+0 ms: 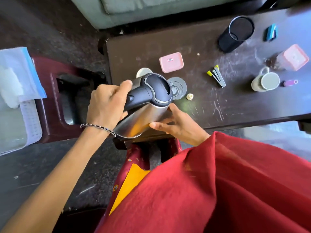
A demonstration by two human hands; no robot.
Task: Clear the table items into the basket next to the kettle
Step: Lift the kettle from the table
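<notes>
A steel kettle (143,118) with a black lid and handle is tilted in the air over the table's near left corner. My left hand (107,105) grips its black handle. My right hand (176,126) presses against the lower side of its steel body. On the dark brown table (210,106) lie a pink lidded box (171,62), a round grey kettle base (179,87), a small cream cap (189,96), grey clips with yellow tips (217,75), a white mug (265,80) and a black mesh cup (235,33). No basket shows itself clearly.
A second pink-lidded container (292,57), a blue item (270,32) and a purple item (290,82) sit at the table's right. A maroon plastic stool (50,101) stands left of the table, a white cloth (18,76) beyond it. A grey sofa (151,9) lies behind.
</notes>
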